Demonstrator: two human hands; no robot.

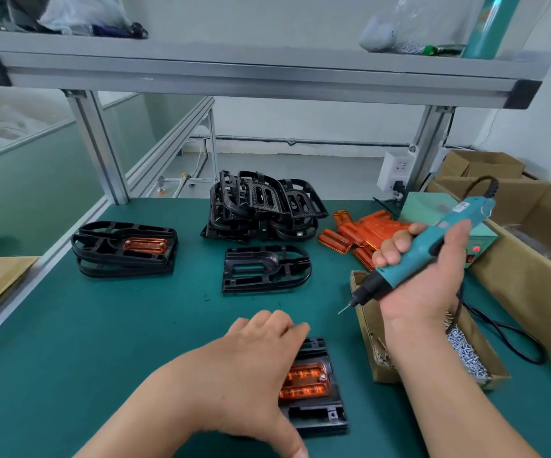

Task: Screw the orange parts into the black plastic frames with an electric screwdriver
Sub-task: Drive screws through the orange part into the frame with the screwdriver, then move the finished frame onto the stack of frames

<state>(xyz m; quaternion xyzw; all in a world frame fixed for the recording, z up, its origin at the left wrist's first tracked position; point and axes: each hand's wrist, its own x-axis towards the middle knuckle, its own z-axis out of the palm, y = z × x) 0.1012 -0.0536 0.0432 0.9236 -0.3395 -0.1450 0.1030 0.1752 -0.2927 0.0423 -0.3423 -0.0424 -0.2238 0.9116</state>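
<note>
Well, the left hand (254, 358) lies palm down on a black frame (320, 414) at the near edge of the green surface (102, 342); its fingers bend over the far side and the thumb sits at the near side, so it looks to grip the frame and stop it sliding. An orange part (307, 380) sits in the middle of that frame, half hidden by the hand; one small screw seems to show at its right end, but I cannot be sure.

The right hand (423, 269) is wrapped round the blue-green screwdriver (432, 246); the tool is up in the air, tilted, with its thin tip pointing down and left. It hangs over the screw box (371, 325), well apart from the frame; I think it is there to pick up a screw on the tip, since the box lies just beside the work.

Everything is laid out within easy reach. A heap (264, 206) of bare frames waits at the back; a spare frame (264, 269) lies in front of it; the orange pile (363, 233) is near the right hand. Off to the left a stack (122, 249) holds a frame with its orange part in, likely the done ones, kept out of the way.

The next move needs a steady tip, because the screw holes look tiny.
</note>
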